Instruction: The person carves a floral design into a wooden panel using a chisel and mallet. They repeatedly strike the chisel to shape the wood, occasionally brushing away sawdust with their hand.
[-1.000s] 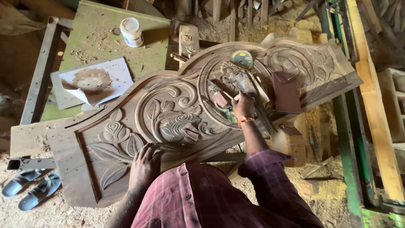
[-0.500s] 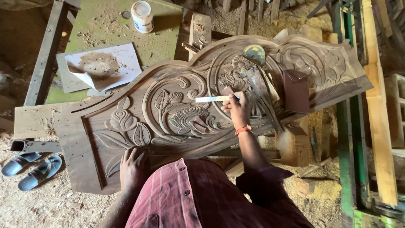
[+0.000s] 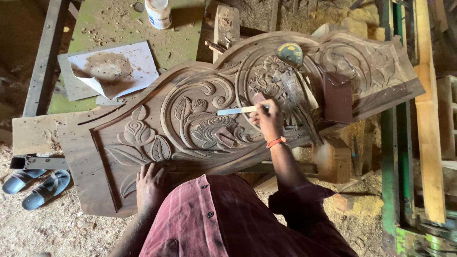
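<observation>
A large brown wooden panel (image 3: 100, 152) carved with roses, leaves and scrolls lies across the workbench in front of me. My right hand (image 3: 267, 118) grips a flat pale chisel (image 3: 234, 111) whose blade points left over the carved bird and flower motif. My left hand (image 3: 150, 185) rests flat on the panel's near lower edge, fingers spread, holding nothing. A small wooden block (image 3: 225, 137) lies on the carving just below the chisel. My red checked shirt hides the panel's near middle edge.
More chisels (image 3: 297, 97), a yellow tape measure (image 3: 290, 53) and a dark brown box (image 3: 337, 97) lie on the panel's right half. Behind are a green table (image 3: 185, 40), sawdust-covered paper (image 3: 112, 69) and a white jar (image 3: 158, 13). Blue sandals (image 3: 35, 183) sit left; a green frame (image 3: 397, 157) right.
My right hand has taken a chisel from the tool pile and carried it left over the carving. My left hand has slid slightly left along the panel's near edge.
</observation>
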